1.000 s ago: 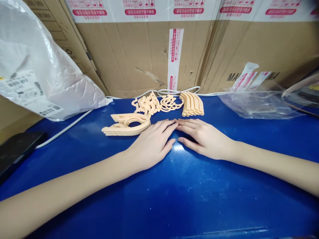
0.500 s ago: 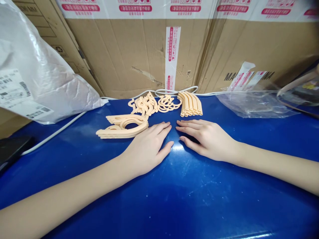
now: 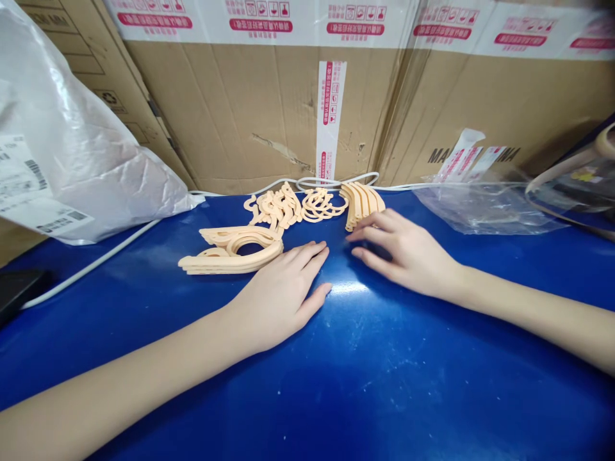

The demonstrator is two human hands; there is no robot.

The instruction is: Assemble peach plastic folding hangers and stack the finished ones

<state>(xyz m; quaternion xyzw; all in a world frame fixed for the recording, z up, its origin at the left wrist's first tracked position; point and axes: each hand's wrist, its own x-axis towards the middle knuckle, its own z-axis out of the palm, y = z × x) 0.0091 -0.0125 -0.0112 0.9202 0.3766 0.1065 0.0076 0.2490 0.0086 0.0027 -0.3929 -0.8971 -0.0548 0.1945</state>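
My left hand (image 3: 283, 291) lies flat on the blue tabletop, its fingers stretched out and holding nothing. Just beyond it is a stack of cream plastic pieces (image 3: 230, 262) shaped like folding-hanger parts, with a round gap in the middle. My right hand (image 3: 398, 253) is lifted a little, fingers apart and bent, in front of a row of curved cream arm pieces (image 3: 361, 200); its fingertips partly hide their near ends. Between the two groups are a pile of cream hooks (image 3: 278, 208) and a cluster of cream rings (image 3: 324, 205).
Large cardboard boxes (image 3: 240, 109) stand behind the blue table (image 3: 384, 384). A silvery parcel bag (image 3: 110, 160) is at the left, above a black device (image 3: 22, 291). White cable (image 3: 96, 262) runs along the back and left. A clear plastic bag (image 3: 494, 208) lies at the back right.
My right hand has risen off the table and moved forward to the curved arm pieces, its fingers bending. My left hand stays flat. The view has tilted slightly upward.
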